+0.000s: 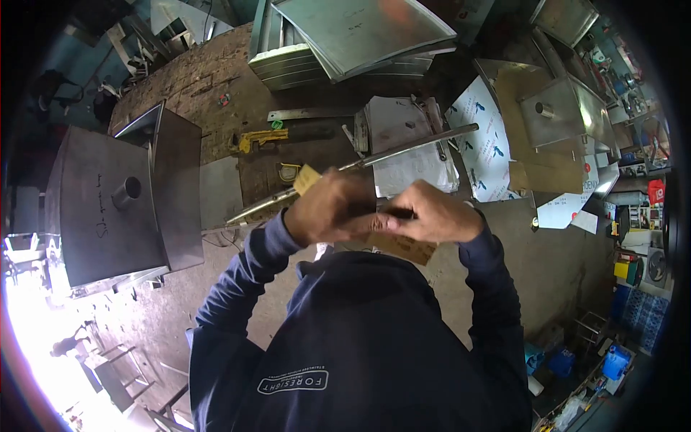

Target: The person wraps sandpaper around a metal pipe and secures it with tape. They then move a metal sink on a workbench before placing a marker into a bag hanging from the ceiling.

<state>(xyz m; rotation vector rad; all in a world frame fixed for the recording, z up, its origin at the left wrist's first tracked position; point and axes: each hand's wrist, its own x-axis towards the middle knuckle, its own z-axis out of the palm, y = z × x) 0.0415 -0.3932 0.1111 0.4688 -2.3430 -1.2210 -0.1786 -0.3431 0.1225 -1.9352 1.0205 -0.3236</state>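
My left hand (332, 207) and my right hand (437, 213) meet in front of my chest, over the near edge of the workbench. Both are closed on a yellow-brown paper sheet (407, 250) with faint print, which looks like the back of sandpaper. One piece of it sticks up beyond my left hand, and another hangs below my right. The fingers are partly blurred and hide the middle of the sheet. Behind my hands a long metal tube (425, 141) lies slantwise across the bench, apart from my grip as far as I can see.
On the bench (194, 75) lie a yellow-and-black tool (263, 138), a tape measure (289, 173), a flat metal bar (309, 114) and a stack of papers (410, 119). Sheet-metal boxes stand left (108, 209) and right (568, 111). Metal trays (367, 32) are piled at the back.
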